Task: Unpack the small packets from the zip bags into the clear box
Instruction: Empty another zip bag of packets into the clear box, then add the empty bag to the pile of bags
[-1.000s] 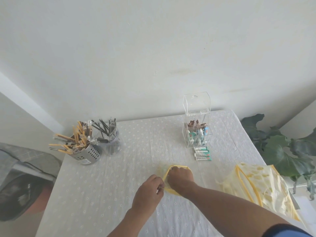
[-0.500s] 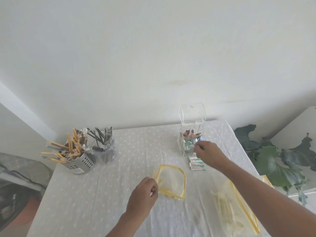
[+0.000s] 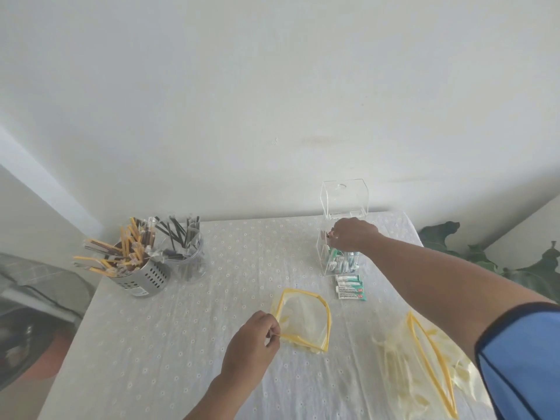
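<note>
Head view. The clear box stands upright in the right-centre of the frame on a white eyelet tablecloth, its transparent hinged lid raised behind it; green-and-white small packets fill its lower part. The right hand sits over the box mouth with fingers curled together; whether it grips a packet cannot be told, since the hand hides the opening and what lies under it. Just below the box, three more green-and-white packets lie flat, stacked edge to edge. At lower centre a small zip bag, clear with yellow trim, lies open-mouthed; the left hand pinches its lower-left edge between thumb and fingertip. A larger zip bag with yellow trim lies at lower right, partly cut off by the frame edge and overlapped by the blue sleeve; its contents are hard to make out.
</note>
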Demonstrator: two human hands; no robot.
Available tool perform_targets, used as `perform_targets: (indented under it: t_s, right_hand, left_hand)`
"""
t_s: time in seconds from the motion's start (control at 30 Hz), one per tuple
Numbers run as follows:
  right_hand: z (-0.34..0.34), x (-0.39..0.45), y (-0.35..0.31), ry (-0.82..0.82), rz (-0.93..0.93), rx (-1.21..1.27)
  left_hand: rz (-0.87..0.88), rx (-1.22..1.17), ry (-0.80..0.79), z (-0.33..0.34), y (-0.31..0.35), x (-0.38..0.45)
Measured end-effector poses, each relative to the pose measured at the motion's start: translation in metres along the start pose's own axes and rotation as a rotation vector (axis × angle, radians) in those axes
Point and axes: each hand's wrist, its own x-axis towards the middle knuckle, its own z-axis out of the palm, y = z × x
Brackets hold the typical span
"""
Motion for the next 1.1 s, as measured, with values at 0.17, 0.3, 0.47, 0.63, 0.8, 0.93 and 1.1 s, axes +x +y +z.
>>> perform_targets:
  t_s: [0.17,0.3,0.47,0.63,0.8,0.93,1.1]
  right_hand:
    - [-0.008,-0.008,-0.008,0.169,0.013,0.140]
    - [0.018,-0.040,-0.020,-0.004,-0.318,0.210]
    - [0.083,-0.083,-0.041,-0.430,-0.452,0.181]
    - [0.129,-0.116,-0.058,-0.357,-0.329,0.643]
    - [0.157,-0.142,-0.066,-0.119,-0.084,0.999]
    - [0.164,-0.165,-0.065,0.056,0.196,1.204]
    - [0.182,-0.196,-0.059,0.276,0.568,1.408]
  left_hand:
    - [-0.006,-0.031,0.023,-0.006,-0.006,-0.002]
    - [0.008,-0.063,0.019,-0.009,-0.015,0.002]
    - [0.021,-0.119,-0.021,-0.016,-0.022,0.010]
    - [-0.301,-0.365,-0.137,-0.017,-0.015,0.024]
    - [-0.556,-0.642,-0.294,-0.009,-0.007,0.039]
    - [-0.625,-0.679,-0.353,0.000,0.000,0.052]
    - [-0.512,-0.565,-0.472,0.016,0.005,0.047]
